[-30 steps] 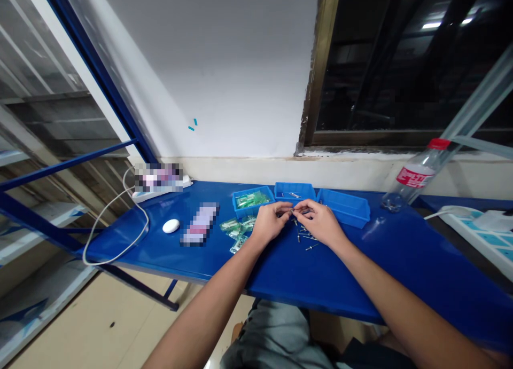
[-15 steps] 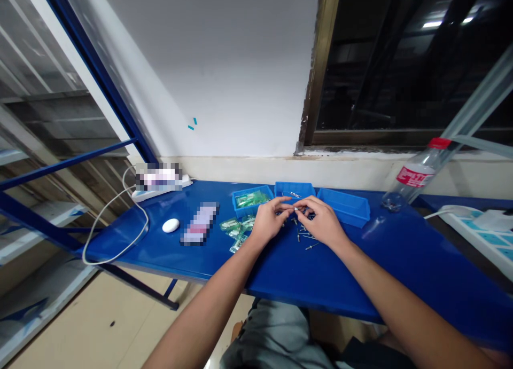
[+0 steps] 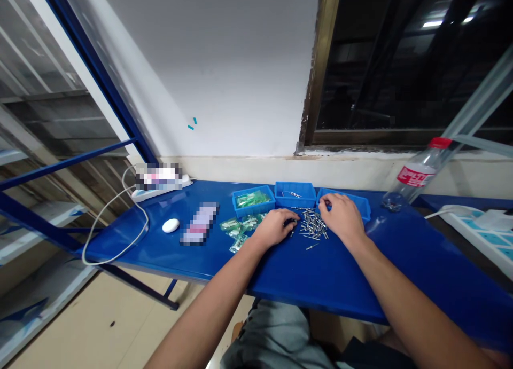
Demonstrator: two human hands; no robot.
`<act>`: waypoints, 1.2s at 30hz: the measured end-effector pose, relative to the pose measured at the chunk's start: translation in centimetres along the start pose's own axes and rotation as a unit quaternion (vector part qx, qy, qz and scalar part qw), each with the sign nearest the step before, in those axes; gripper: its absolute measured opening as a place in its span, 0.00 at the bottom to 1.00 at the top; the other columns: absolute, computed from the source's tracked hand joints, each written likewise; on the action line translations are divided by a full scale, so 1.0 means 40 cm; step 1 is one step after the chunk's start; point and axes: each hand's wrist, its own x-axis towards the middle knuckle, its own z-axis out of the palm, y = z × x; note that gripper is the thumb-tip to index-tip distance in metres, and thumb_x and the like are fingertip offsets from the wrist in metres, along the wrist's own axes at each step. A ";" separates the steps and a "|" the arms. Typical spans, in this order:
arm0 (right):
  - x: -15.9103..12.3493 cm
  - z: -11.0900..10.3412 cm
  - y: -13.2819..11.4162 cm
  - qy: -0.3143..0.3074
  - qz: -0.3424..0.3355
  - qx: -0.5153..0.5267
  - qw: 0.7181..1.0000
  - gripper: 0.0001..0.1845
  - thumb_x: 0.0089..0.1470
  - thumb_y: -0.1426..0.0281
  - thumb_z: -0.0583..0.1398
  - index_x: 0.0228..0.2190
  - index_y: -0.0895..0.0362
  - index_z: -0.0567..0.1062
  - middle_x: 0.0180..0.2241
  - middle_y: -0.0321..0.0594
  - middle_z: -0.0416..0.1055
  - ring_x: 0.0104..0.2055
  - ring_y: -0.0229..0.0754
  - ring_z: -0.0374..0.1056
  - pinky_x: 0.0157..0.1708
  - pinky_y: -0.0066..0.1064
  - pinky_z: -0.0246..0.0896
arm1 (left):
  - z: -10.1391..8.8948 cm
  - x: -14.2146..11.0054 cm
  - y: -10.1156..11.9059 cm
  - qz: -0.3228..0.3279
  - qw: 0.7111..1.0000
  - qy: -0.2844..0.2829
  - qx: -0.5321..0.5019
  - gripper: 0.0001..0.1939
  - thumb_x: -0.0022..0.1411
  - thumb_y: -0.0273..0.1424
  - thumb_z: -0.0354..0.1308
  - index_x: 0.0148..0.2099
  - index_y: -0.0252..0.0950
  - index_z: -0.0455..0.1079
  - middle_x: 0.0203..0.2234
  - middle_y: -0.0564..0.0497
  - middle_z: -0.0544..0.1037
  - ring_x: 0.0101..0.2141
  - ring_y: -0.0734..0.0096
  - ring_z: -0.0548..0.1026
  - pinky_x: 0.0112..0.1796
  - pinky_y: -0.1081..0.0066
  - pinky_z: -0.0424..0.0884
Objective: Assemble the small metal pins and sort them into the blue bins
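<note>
Blue workbench [image 3: 404, 270]: loose rivets [image 3: 311, 225] lie within our reach between our curled left hand [image 3: 275, 227] and half-open right hand [image 3: 342, 217], by blue plastic bins [image 3: 295, 195]; any hold is unclear.

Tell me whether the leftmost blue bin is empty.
Not empty: the blue bin holds clear packets of green parts, lying inside it.

A small assembly workshop: blue metal workbench [image 3: 320, 283], blue plastic parts bins [image 3: 290, 194], loose metal rivets [image 3: 312, 225], power strip [image 3: 481, 235].
</note>
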 end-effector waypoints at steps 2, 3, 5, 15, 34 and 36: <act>-0.002 0.003 0.001 0.001 -0.001 -0.005 1.000 0.11 0.64 0.67 0.57 0.31 0.54 0.77 0.34 0.48 0.78 0.40 0.55 0.70 0.43 0.45 0.63 | -0.002 0.001 -0.002 -0.009 1.000 0.004 0.000 0.12 0.67 0.25 0.61 0.50 0.39 0.82 0.49 0.46 0.85 0.49 0.59 0.82 0.54 0.64 0.75; -0.002 0.003 0.000 0.005 -0.001 -0.006 1.000 0.11 0.64 0.66 0.57 0.32 0.54 0.77 0.34 0.48 0.79 0.40 0.56 0.70 0.44 0.45 0.63 | -0.004 0.002 -0.001 -0.017 1.000 0.007 0.002 0.12 0.67 0.26 0.62 0.50 0.39 0.82 0.47 0.47 0.85 0.47 0.59 0.83 0.52 0.65 0.76; -0.002 0.000 -0.005 0.015 -0.002 -0.009 1.000 0.10 0.64 0.66 0.58 0.33 0.54 0.78 0.35 0.48 0.79 0.42 0.56 0.70 0.45 0.46 0.63 | -0.006 0.002 0.002 -0.035 0.999 0.017 0.007 0.10 0.66 0.26 0.64 0.48 0.39 0.83 0.45 0.47 0.86 0.45 0.59 0.83 0.50 0.66 0.76; -0.001 -0.032 -0.084 0.052 -0.107 0.140 0.983 0.07 0.66 0.69 0.58 0.38 0.53 0.77 0.38 0.45 0.78 0.47 0.54 0.70 0.50 0.46 0.67 | -0.011 0.005 0.001 -0.080 0.983 0.147 -0.073 0.11 0.63 0.21 0.65 0.46 0.38 0.82 0.42 0.48 0.86 0.44 0.63 0.83 0.50 0.65 0.77; -0.024 -0.013 -0.153 -0.026 -0.075 0.306 0.949 0.06 0.61 0.72 0.60 0.40 0.53 0.78 0.37 0.40 0.77 0.34 0.43 0.75 0.38 0.36 0.73 | -0.009 0.012 0.012 -0.122 0.898 0.130 -0.402 0.18 0.64 0.31 0.69 0.55 0.31 0.77 0.51 0.36 0.83 0.52 0.54 0.82 0.55 0.58 0.77; -0.025 -0.013 -0.157 -0.030 -0.092 0.293 0.951 0.09 0.61 0.73 0.59 0.41 0.53 0.78 0.36 0.40 0.75 0.34 0.44 0.73 0.39 0.36 0.73 | -0.006 0.012 0.011 -0.125 0.893 0.126 -0.414 0.20 0.64 0.31 0.69 0.56 0.31 0.76 0.52 0.36 0.83 0.54 0.54 0.81 0.56 0.59 0.77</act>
